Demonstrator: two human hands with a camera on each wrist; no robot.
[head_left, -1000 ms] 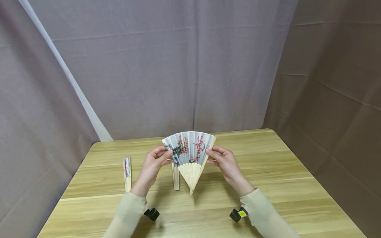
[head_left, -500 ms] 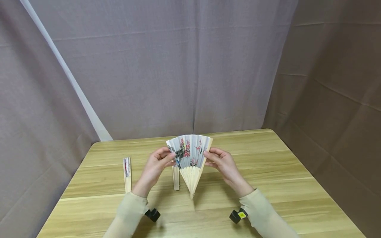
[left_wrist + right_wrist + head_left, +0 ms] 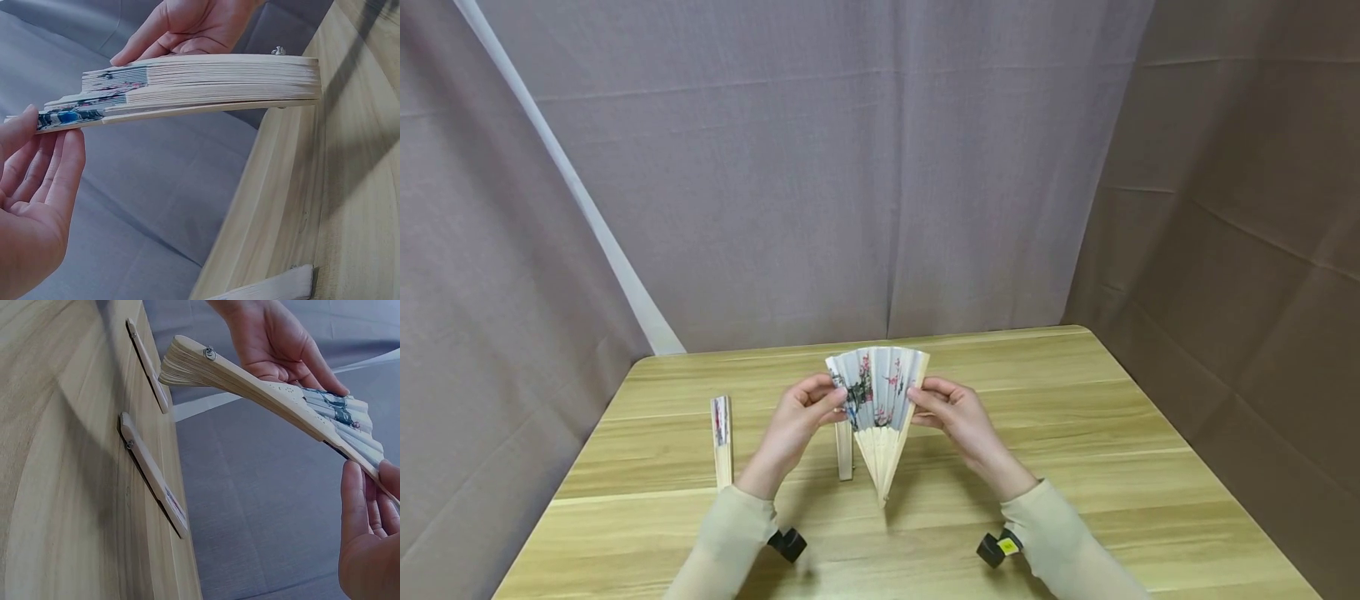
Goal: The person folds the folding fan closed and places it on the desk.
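Hands pinch a half-spread paper-and-bamboo folding fan (image 3: 877, 400) above the bench (image 3: 1075, 433): left hand (image 3: 793, 429) at nine o'clock, right hand (image 3: 958, 421) at three (two closed fans behind).

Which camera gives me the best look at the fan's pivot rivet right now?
The right wrist view: the rivet shows side-on on the fan. The left wrist view shows only a small bit at the fan's far end. The head view is too small to tell.
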